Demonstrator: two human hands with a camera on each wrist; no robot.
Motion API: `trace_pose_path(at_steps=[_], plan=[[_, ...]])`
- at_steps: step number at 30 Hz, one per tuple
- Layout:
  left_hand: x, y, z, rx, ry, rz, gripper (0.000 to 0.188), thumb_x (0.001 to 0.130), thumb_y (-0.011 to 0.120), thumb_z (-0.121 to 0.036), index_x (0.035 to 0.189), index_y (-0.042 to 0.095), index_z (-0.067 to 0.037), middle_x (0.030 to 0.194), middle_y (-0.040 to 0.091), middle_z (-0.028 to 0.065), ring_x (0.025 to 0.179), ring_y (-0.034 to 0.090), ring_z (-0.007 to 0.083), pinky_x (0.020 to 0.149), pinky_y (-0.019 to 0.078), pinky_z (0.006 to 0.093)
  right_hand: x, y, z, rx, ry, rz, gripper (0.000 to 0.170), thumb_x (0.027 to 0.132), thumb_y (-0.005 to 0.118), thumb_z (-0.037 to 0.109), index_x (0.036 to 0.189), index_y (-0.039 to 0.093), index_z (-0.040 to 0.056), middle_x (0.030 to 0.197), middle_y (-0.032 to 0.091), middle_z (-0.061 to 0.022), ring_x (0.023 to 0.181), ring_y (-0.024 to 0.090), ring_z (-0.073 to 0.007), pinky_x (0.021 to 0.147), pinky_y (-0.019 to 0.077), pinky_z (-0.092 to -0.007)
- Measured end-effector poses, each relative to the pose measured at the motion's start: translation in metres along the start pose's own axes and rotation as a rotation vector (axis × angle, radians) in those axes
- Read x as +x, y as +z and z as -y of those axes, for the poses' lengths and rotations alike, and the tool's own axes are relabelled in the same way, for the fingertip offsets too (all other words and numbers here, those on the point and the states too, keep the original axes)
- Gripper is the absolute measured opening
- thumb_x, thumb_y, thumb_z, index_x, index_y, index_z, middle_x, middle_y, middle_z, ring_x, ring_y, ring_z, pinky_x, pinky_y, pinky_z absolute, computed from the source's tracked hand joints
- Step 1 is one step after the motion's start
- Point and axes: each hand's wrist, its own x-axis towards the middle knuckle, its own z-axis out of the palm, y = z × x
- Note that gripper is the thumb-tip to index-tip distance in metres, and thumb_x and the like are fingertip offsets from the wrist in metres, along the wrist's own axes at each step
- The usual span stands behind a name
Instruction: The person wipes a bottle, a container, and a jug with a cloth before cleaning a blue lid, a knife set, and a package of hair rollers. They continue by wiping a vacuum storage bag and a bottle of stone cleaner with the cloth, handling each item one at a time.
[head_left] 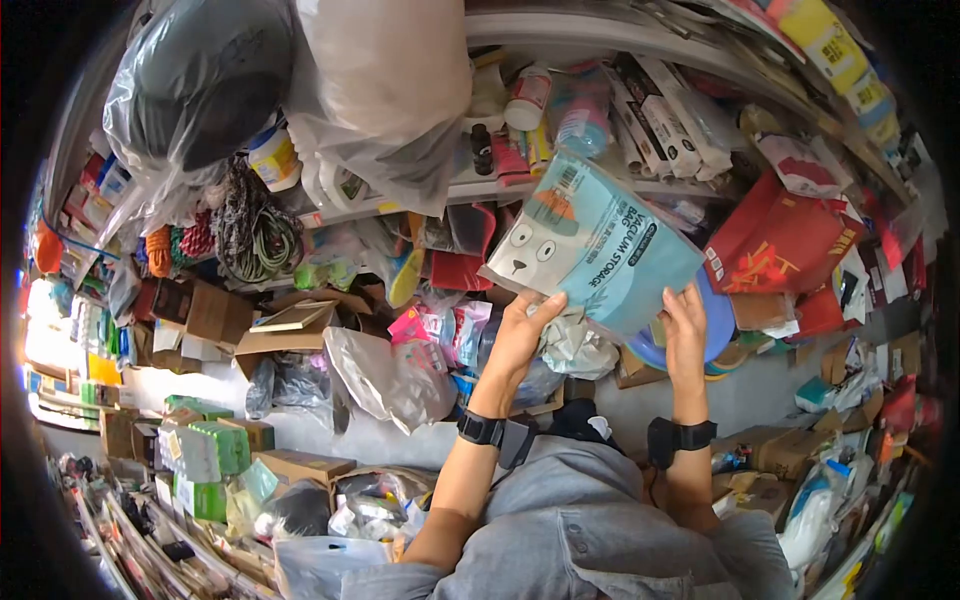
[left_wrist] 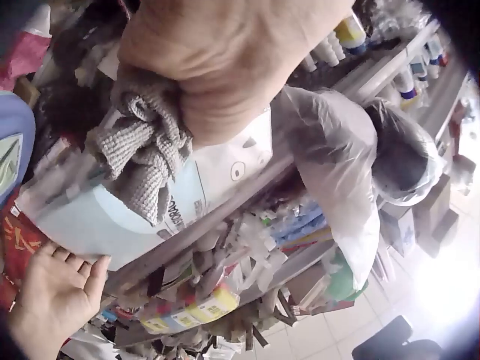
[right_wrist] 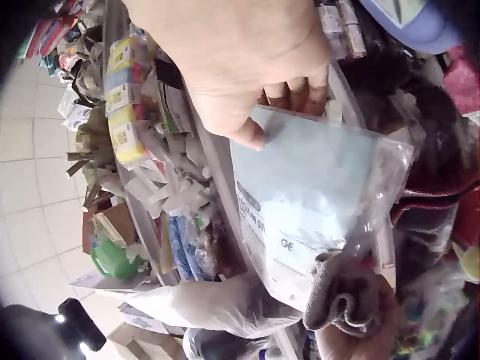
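A flat packet (head_left: pixel 600 255) of vacuum storage bags, pale blue and white with a cartoon animal face, is held up tilted before the shelf. My left hand (head_left: pixel 522 340) grips its lower left edge, thumb on the front. Bunched in that same hand is a grey knitted cloth (left_wrist: pixel 142 154), which hangs below the packet. At the opposite edge, my right hand (head_left: pixel 685 330) pinches the packet, with the thumb on one face and the fingers behind, as the right wrist view shows. Clear plastic film (right_wrist: pixel 390 169) sticks out past the packet's printed part.
Large plastic-wrapped bundles (head_left: pixel 385 90) hang at the upper left. A crowded shelf with a white bottle (head_left: pixel 528 97) and long boxes (head_left: pixel 665 115) runs behind the packet. Blue basins (head_left: pixel 715 320) and a red bag (head_left: pixel 785 240) lie to the right. Cartons (head_left: pixel 300 325) and bags crowd the floor.
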Motion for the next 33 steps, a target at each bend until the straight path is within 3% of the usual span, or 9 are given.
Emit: trace_pose_path(at_steps=[7, 9, 16, 19, 21, 22, 25, 27, 33], plan=[[-0.015, -0.013, -0.005, -0.098, -0.103, 0.032, 0.026, 0.086, 0.066, -0.017, 0.106, 0.059, -0.002, 0.102, 0.063, 0.0064, 0.094, 0.058, 0.0131, 0.084, 0.0446, 0.0267, -0.023, 0.010, -0.004, -0.035, -0.061, -0.046, 0.025, 0.090, 0.056, 0.007, 0.114, 0.051, 0.0021, 0.108, 0.058, -0.0045, 0.097, 0.054, -0.0100, 0.085, 0.0409, -0.0244], [-0.016, -0.017, -0.002, -0.124, -0.104, 0.051, 0.022, 0.086, 0.066, -0.018, 0.103, 0.058, -0.006, 0.095, 0.064, 0.0041, 0.084, 0.062, 0.0122, 0.075, 0.0484, 0.0259, -0.028, 0.012, -0.003, -0.021, -0.071, -0.054, 0.025, 0.089, 0.057, 0.006, 0.113, 0.051, 0.0021, 0.107, 0.058, -0.0048, 0.097, 0.054, -0.0101, 0.085, 0.0410, -0.0244], [-0.017, -0.018, 0.001, -0.112, -0.104, 0.057, 0.025, 0.087, 0.065, -0.018, 0.108, 0.058, -0.005, 0.099, 0.064, 0.0043, 0.086, 0.061, 0.0112, 0.076, 0.0481, 0.0249, -0.029, 0.010, -0.003, -0.019, -0.099, -0.074, 0.023, 0.089, 0.057, 0.005, 0.111, 0.052, 0.0015, 0.108, 0.059, -0.0051, 0.098, 0.054, -0.0109, 0.087, 0.0407, -0.0252], [-0.020, -0.012, -0.002, -0.101, -0.078, 0.100, 0.031, 0.086, 0.066, -0.020, 0.111, 0.057, -0.004, 0.103, 0.063, 0.0055, 0.093, 0.059, 0.0121, 0.080, 0.0471, 0.0262, -0.017, 0.002, 0.002, 0.010, -0.108, -0.036, 0.023, 0.089, 0.056, 0.004, 0.111, 0.052, 0.0014, 0.108, 0.059, -0.0054, 0.098, 0.055, -0.0114, 0.088, 0.0402, -0.0261], [-0.021, -0.007, -0.003, 0.029, -0.059, 0.053, 0.039, 0.084, 0.068, -0.017, 0.116, 0.054, 0.001, 0.108, 0.061, 0.0093, 0.100, 0.056, 0.0162, 0.089, 0.0432, 0.0295, -0.004, -0.002, 0.011, 0.037, -0.127, -0.014, 0.023, 0.089, 0.055, 0.004, 0.112, 0.052, 0.0012, 0.108, 0.060, -0.0056, 0.098, 0.055, -0.0117, 0.089, 0.0398, -0.0267], [-0.018, -0.009, -0.001, 0.038, -0.105, 0.017, 0.048, 0.082, 0.069, -0.018, 0.123, 0.050, 0.000, 0.115, 0.057, 0.0105, 0.107, 0.053, 0.0178, 0.093, 0.0412, 0.0308, 0.005, -0.003, 0.019, 0.037, -0.138, -0.016, 0.022, 0.089, 0.055, 0.004, 0.111, 0.053, 0.0011, 0.107, 0.060, -0.0057, 0.098, 0.055, -0.0119, 0.089, 0.0395, -0.0268], [-0.013, -0.009, -0.003, -0.140, 0.028, 0.032, 0.062, 0.083, 0.067, -0.015, 0.137, 0.036, -0.005, 0.125, 0.052, 0.0093, 0.113, 0.050, 0.0189, 0.097, 0.0393, 0.0308, 0.035, -0.015, 0.043, -0.017, -0.156, 0.075, 0.022, 0.090, 0.054, 0.006, 0.111, 0.053, 0.0010, 0.108, 0.061, -0.0061, 0.099, 0.055, -0.0124, 0.090, 0.0390, -0.0263], [-0.015, -0.002, -0.015, -0.156, 0.065, 0.059, 0.058, 0.085, 0.064, -0.014, 0.136, 0.037, -0.004, 0.125, 0.053, 0.0090, 0.113, 0.051, 0.0182, 0.097, 0.0395, 0.0303, 0.055, -0.020, 0.063, -0.097, -0.140, 0.120, 0.024, 0.089, 0.055, 0.007, 0.113, 0.052, 0.0005, 0.109, 0.061, -0.0065, 0.099, 0.056, -0.0133, 0.090, 0.0396, -0.0261], [-0.006, 0.011, -0.012, 0.125, -0.070, 0.265, 0.035, 0.089, 0.062, -0.018, 0.119, 0.057, -0.001, 0.112, 0.060, 0.0016, 0.104, 0.052, 0.0105, 0.091, 0.0403, 0.0256, 0.120, -0.028, 0.112, -0.313, -0.085, 0.259, 0.041, 0.086, 0.059, 0.012, 0.124, 0.051, -0.0017, 0.112, 0.060, -0.0078, 0.100, 0.056, -0.0132, 0.089, 0.0410, -0.0249]])
